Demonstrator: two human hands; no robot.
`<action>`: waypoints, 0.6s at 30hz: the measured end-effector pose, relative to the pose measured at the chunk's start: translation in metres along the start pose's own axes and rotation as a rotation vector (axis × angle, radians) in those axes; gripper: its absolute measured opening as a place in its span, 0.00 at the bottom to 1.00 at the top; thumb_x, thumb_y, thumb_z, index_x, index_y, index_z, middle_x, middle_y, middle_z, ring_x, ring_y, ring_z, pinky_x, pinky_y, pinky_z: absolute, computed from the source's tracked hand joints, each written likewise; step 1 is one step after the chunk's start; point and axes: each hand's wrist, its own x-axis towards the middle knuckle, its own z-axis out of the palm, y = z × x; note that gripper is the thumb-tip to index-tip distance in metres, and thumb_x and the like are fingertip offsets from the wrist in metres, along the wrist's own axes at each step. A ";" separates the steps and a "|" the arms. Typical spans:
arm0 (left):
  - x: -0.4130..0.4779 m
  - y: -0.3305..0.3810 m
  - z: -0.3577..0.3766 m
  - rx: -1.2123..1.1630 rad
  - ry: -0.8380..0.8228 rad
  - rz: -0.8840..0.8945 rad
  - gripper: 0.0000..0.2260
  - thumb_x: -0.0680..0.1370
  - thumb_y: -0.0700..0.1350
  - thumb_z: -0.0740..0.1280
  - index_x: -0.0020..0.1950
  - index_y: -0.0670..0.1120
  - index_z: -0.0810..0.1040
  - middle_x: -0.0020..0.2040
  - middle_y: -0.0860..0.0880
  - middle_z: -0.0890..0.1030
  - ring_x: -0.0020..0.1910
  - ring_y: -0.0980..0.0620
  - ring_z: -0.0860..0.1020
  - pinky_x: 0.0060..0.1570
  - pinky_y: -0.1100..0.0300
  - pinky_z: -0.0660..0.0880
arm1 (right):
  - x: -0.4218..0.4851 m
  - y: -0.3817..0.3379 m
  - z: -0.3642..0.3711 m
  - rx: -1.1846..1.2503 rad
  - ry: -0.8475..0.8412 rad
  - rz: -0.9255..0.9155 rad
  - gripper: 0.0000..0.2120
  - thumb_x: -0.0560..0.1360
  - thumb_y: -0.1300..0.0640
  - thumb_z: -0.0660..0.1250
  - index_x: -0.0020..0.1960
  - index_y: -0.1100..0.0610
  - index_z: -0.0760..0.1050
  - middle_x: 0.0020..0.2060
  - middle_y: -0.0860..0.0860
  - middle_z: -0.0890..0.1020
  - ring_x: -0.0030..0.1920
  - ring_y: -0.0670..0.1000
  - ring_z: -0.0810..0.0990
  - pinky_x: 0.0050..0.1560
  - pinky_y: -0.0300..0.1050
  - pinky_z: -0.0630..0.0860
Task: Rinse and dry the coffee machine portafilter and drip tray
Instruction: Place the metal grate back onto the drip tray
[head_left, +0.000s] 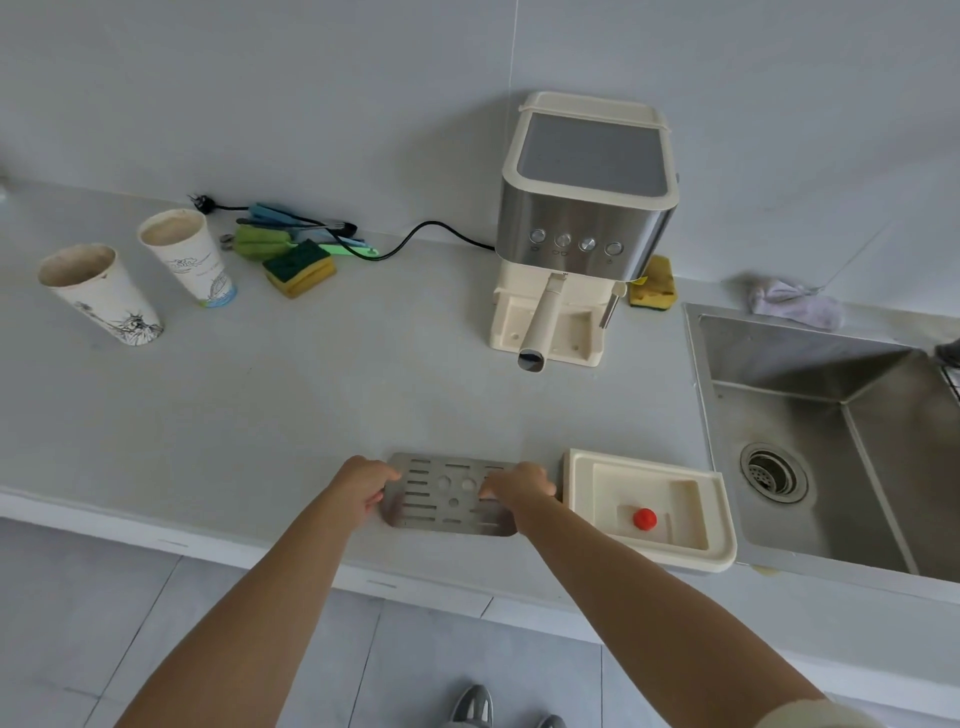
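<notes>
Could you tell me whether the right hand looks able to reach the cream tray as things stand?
Probably yes: the right hand holds the metal grate right beside the tray, with nothing between them.

You had soft, even, greyish light, rather dim, casting only faint shadows on the countertop (291, 405). The wide lens bowed its near edge, and the sink (805, 353) steel showed mild sheen.
</notes>
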 end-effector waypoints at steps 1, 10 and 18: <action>0.002 -0.001 -0.002 0.010 -0.009 0.016 0.14 0.76 0.37 0.65 0.59 0.32 0.72 0.37 0.43 0.73 0.33 0.51 0.69 0.31 0.62 0.64 | 0.002 0.001 0.001 -0.002 0.004 -0.012 0.37 0.67 0.51 0.73 0.69 0.64 0.61 0.64 0.59 0.69 0.64 0.58 0.69 0.63 0.47 0.69; -0.003 -0.001 -0.008 0.129 0.017 0.140 0.10 0.75 0.34 0.66 0.33 0.39 0.74 0.37 0.42 0.75 0.31 0.50 0.68 0.31 0.61 0.62 | 0.000 0.006 -0.003 0.122 -0.021 -0.076 0.30 0.64 0.56 0.77 0.61 0.64 0.70 0.59 0.60 0.75 0.57 0.59 0.76 0.50 0.48 0.76; -0.027 0.012 -0.009 0.095 0.007 0.271 0.08 0.75 0.33 0.65 0.37 0.40 0.73 0.31 0.47 0.71 0.29 0.53 0.67 0.16 0.74 0.59 | -0.029 0.015 -0.036 0.223 0.020 -0.337 0.27 0.66 0.60 0.75 0.59 0.64 0.66 0.56 0.57 0.71 0.50 0.54 0.74 0.25 0.36 0.70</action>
